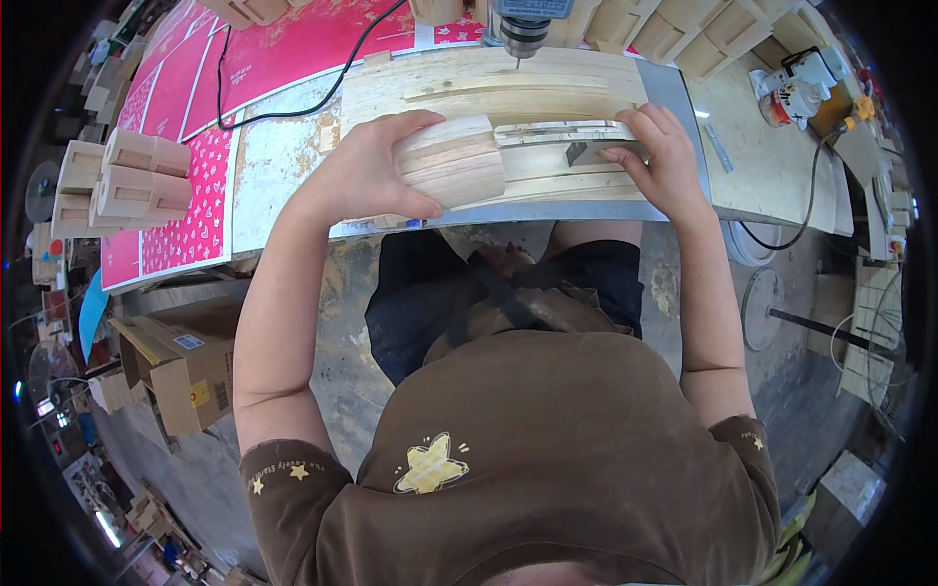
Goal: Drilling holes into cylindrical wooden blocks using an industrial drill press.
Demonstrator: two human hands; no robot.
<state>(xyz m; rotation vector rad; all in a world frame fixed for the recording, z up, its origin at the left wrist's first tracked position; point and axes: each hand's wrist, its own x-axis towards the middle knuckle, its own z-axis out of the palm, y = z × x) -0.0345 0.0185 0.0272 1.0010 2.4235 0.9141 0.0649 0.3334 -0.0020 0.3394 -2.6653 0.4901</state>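
My left hand [363, 168] is wrapped round a pale, rounded wooden block [451, 161], thumb on the near side and fingers over the far side. The block lies on its side on the wooden boards. Just right of it runs a narrow, light-coloured strip [559, 132], its left end close against the block. My right hand [664, 161] is closed round the strip's right end. Its thumb presses by a small dark grey plate [586, 153] under the strip. Above and beyond hangs a drill chuck [524, 39] with a thin bit [518, 64] pointing down, apart from the block.
Hollow wooden pieces [142, 181] stand stacked at left, with more wooden boxes [674, 44] at the far right. A black cable [283, 117] curls across the pink sheet [186, 59]. Right lie a marker-like stick [718, 148] and a white tub [789, 103]. Below left sits a cardboard box [186, 366].
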